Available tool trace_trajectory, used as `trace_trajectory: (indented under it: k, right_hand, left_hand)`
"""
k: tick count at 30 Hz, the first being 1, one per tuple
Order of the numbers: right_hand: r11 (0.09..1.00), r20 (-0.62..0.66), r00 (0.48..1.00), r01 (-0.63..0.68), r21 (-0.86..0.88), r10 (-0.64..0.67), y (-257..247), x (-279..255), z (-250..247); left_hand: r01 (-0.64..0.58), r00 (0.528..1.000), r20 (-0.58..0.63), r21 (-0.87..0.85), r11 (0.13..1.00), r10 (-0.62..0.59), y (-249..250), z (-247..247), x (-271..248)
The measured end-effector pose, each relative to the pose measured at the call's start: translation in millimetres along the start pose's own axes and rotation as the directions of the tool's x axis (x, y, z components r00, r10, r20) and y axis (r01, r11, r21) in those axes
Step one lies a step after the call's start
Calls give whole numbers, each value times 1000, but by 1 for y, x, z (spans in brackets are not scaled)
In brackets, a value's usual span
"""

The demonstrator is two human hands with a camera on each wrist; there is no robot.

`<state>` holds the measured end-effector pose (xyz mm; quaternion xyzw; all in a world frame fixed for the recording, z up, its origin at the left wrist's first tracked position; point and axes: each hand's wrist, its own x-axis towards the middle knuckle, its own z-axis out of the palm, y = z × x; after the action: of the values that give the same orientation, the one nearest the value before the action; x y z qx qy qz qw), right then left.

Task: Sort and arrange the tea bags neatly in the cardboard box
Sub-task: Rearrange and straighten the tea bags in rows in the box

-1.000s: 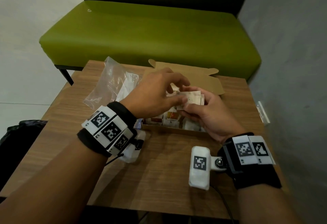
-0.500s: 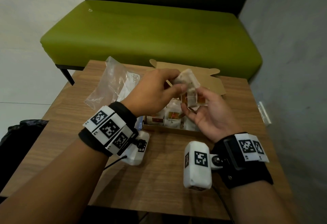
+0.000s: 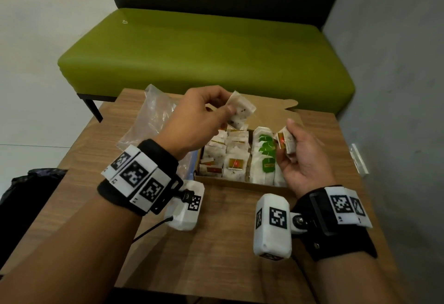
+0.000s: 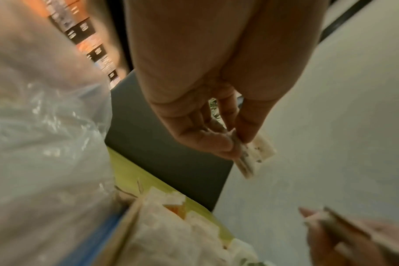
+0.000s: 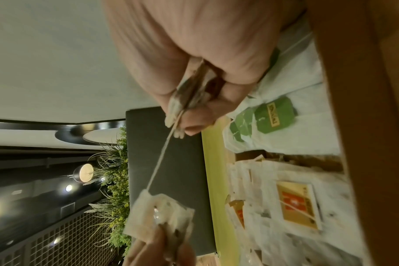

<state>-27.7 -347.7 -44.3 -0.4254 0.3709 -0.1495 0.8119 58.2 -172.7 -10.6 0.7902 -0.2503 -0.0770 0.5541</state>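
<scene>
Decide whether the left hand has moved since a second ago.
Yes: the left hand, pinching a tea bag, has risen toward the cardboard box's far flap.

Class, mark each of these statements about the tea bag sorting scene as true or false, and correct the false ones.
1. The left hand pinches a tea bag above the cardboard box. True.
2. The right hand is empty. False: it holds a small bunch of tea bags.
3. Green-tagged tea bags lie in the box. True.
4. The box lid is closed. False: it is open.
5. A plastic bag lies left of the box. True.
</scene>
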Motion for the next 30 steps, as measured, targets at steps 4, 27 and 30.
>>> trace_trajectory:
  k: [4, 27, 30]
  right_hand:
    - [999, -27, 999, 38, 2, -38, -2, -3, -2]
    - [743, 504, 827, 498, -447, -250, 20, -14, 23]
    - [731, 540, 815, 498, -467, -211, 22, -16, 25]
  left_hand:
    - [-37, 986, -149, 258, 965, 77, -12, -3, 4]
    - [-52, 989, -142, -100, 994, 37, 8, 1, -2]
    - [-83, 982, -175, -40, 996, 75, 6, 2, -1]
